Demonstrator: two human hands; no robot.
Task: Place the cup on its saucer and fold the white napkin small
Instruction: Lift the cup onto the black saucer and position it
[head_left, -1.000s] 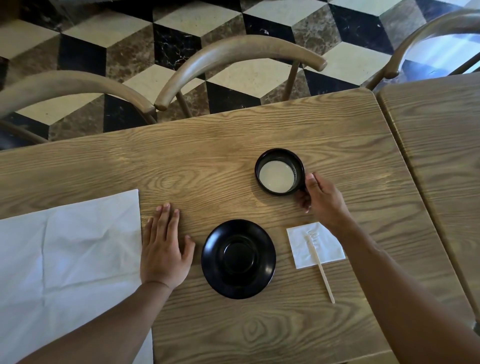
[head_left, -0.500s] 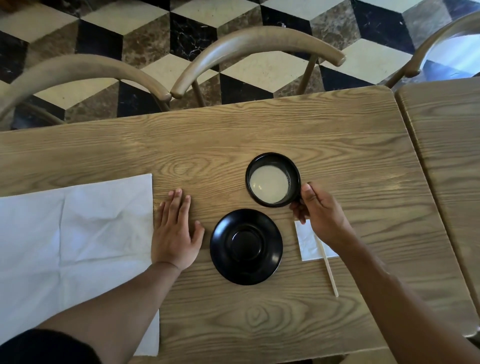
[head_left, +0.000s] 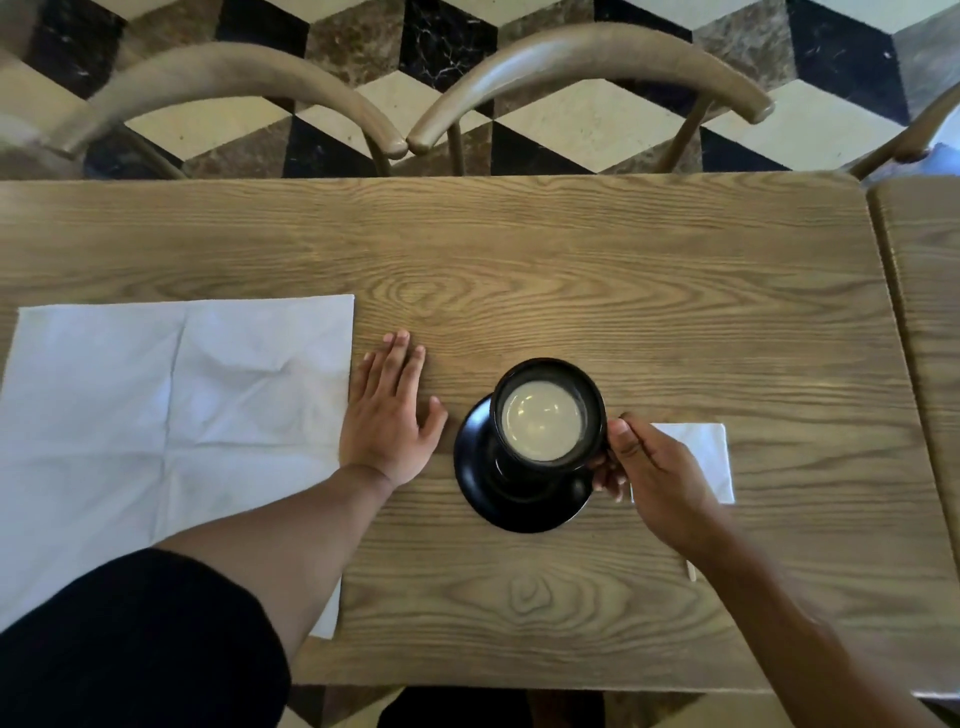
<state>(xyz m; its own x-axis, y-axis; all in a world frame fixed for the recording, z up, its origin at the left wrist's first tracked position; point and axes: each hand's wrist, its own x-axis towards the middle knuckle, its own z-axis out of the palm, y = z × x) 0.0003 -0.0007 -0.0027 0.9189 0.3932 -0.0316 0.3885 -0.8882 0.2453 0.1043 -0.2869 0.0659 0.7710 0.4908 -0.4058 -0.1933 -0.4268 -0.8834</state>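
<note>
A black cup (head_left: 548, 413) with pale milky drink is over the black saucer (head_left: 498, 506) at the table's middle; whether it touches the saucer I cannot tell. My right hand (head_left: 657, 480) grips the cup's handle from the right. My left hand (head_left: 389, 413) lies flat and open on the wood just left of the saucer. A large white napkin (head_left: 156, 415) is spread flat on the table's left, its right edge beside my left hand.
A small white paper square (head_left: 706, 457) lies right of the saucer, partly under my right hand, with a wooden stir stick's end (head_left: 691, 571) showing. Two curved wooden chair backs (head_left: 571, 62) stand beyond the far edge. A second table (head_left: 930, 312) adjoins on the right.
My right hand has carried the cup from the bare wood behind the saucer to over the saucer. My left hand stayed flat beside the napkin.
</note>
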